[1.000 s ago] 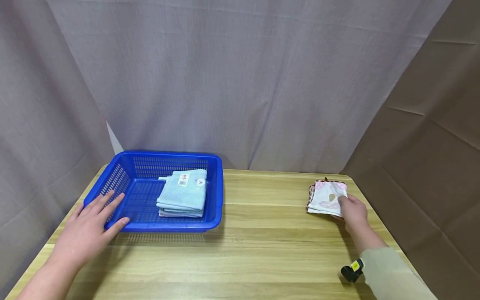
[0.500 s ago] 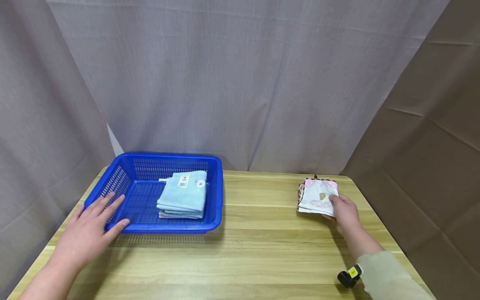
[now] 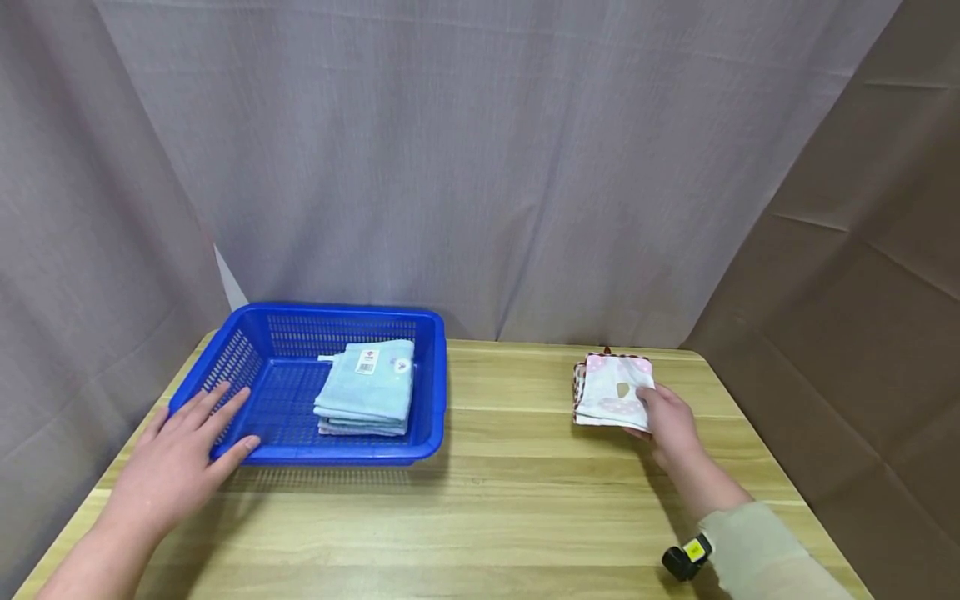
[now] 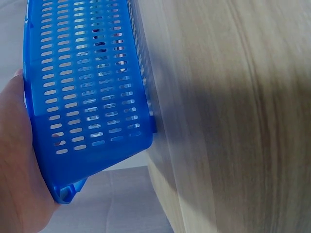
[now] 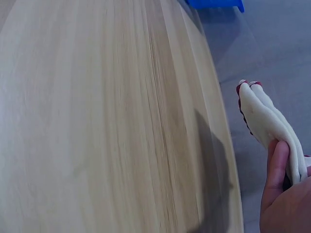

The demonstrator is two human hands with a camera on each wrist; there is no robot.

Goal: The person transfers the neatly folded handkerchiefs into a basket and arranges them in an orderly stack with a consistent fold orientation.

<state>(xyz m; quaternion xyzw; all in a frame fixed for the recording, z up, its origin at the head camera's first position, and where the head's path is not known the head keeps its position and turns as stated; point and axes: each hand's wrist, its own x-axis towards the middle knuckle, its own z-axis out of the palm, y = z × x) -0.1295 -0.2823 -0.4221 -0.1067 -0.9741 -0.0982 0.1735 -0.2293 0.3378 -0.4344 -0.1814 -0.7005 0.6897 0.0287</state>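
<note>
My right hand (image 3: 670, 421) pinches a folded white cloth (image 3: 611, 387) with pink dotted patches and a red checked edge, thumb on top and fingers beneath. In the right wrist view the folded cloth (image 5: 267, 121) is seen edge-on, raised above the table with its shadow below. My left hand (image 3: 176, 467) lies with spread, straight fingers over the near left corner of a blue plastic basket (image 3: 337, 455). The left wrist view shows that hand (image 4: 17, 160) against the rim of the slotted basket. Inside the basket's right half sits a stack of folded light-blue towels (image 3: 367, 383) with a paper label.
The wooden table (image 3: 495, 517) has a grey curtain (image 3: 480, 167) behind it and a brown panel (image 3: 855, 292) along the right. A small black camera with a yellow sticker (image 3: 686, 558) is worn at the right wrist.
My right hand has carried the folded cloth leftward, towards the basket. The left hand, the basket and the towel stack have stayed in place.
</note>
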